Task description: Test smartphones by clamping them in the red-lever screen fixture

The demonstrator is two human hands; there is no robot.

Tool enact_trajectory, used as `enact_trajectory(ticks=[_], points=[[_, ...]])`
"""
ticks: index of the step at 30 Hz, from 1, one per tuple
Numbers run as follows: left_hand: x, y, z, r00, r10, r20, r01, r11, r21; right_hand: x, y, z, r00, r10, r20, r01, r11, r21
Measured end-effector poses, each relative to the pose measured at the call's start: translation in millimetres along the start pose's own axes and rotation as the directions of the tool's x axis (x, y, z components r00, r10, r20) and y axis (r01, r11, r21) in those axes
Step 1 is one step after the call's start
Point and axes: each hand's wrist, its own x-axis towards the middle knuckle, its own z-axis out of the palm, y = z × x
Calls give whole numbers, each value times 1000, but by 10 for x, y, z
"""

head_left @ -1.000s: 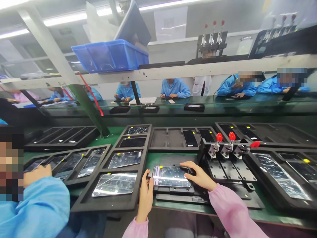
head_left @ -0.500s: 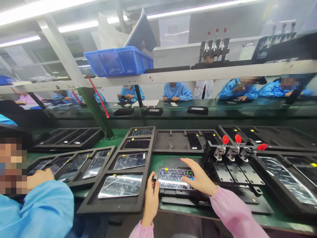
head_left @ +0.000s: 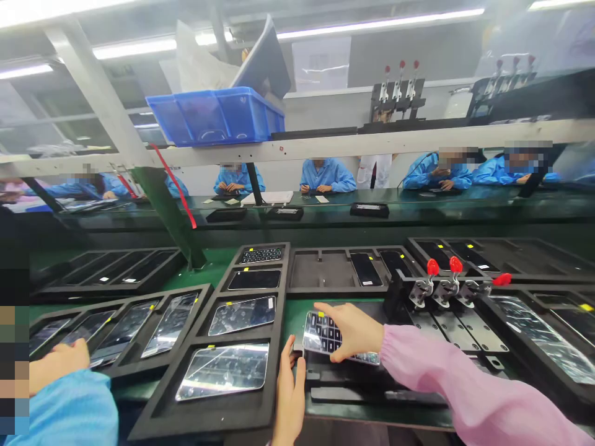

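Observation:
A smartphone with a lit screen of grid icons and a yellow tag lies tilted over a black fixture. My right hand reaches across it from the right, thumb at the near edge and fingers over the far edge, closed on it. The palm hides much of the screen. At the fixture's left end, my left hand has thumb and forefinger around a small black piece; whether this belongs to the fixture cannot be made out. Right of the phone stands a clamp block with red-knobbed levers.
Left of my hands is a black foam tray holding several phones. More trays with phones line the back and right. A co-worker's hand works over a tray at left. Overhead, a blue bin sits on a white beam.
My right hand has shifted from open over the screen to closing across the phone. The phone has turned slightly clockwise. My left hand stays by the fixture's left end.

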Motion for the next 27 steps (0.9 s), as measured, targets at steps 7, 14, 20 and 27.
enact_trajectory(ticks=[7, 14, 20, 27], points=[[0, 157, -136, 989, 103, -103, -84, 981, 173, 915, 467, -601, 811, 518, -273, -515, 853, 88], [775, 819, -2264, 879, 254, -403, -75, 909, 411, 1570, 1103, -566, 568, 789, -232, -795, 599, 91], [945, 839, -2779, 920, 327, -218, -191, 857, 478, 1750, 1175, -247, 564, 800, -204, -814, 580, 28], [565, 387, -1672, 940, 250, -232, -156, 920, 358, 1669, 1406, -371, 545, 801, -248, -824, 567, 22]])
